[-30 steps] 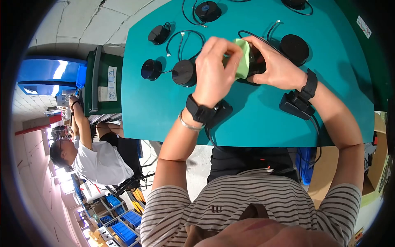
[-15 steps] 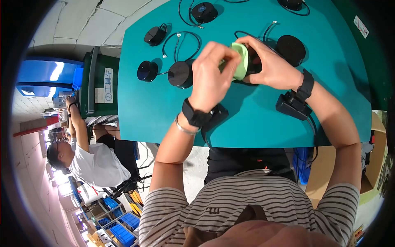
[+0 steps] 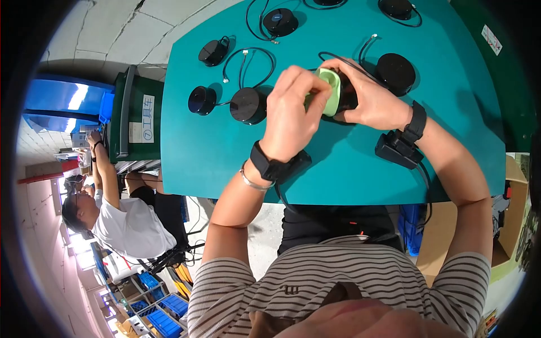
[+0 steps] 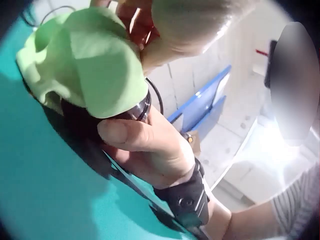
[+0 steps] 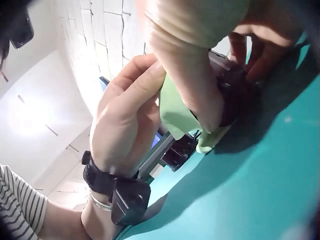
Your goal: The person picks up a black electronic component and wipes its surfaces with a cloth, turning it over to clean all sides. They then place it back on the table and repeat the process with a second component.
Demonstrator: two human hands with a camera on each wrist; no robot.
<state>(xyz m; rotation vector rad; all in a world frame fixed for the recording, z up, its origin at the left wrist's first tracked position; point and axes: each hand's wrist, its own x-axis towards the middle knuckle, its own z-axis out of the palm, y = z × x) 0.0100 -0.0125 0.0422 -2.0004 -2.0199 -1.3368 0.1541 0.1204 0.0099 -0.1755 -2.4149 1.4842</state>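
Note:
In the head view, my left hand (image 3: 293, 112) pinches a light green cloth (image 3: 332, 93) between thumb and fingers. My right hand (image 3: 375, 104) grips a black round device (image 3: 349, 97) from the other side, thumb below and fingers over the top. The cloth (image 4: 107, 65) drapes across the device's face in the left wrist view, hiding most of it. There the right thumb presses along the black rim (image 4: 142, 109). From the right wrist, the left hand (image 5: 125, 112) shows with its fingertips on the cloth's edge.
Several similar black round devices with cables lie around the green table (image 3: 349, 169). One device (image 3: 248, 105) sits left of the hands, another (image 3: 395, 74) just right. A cable (image 3: 248, 50) loops at the upper left. Beyond the table's left side, another person (image 3: 132, 225) sits.
The cloth's face has turned and spread into a rounder fold beside the device. Both hands keep their holds, the left shifting slightly. The head view has moved a little.

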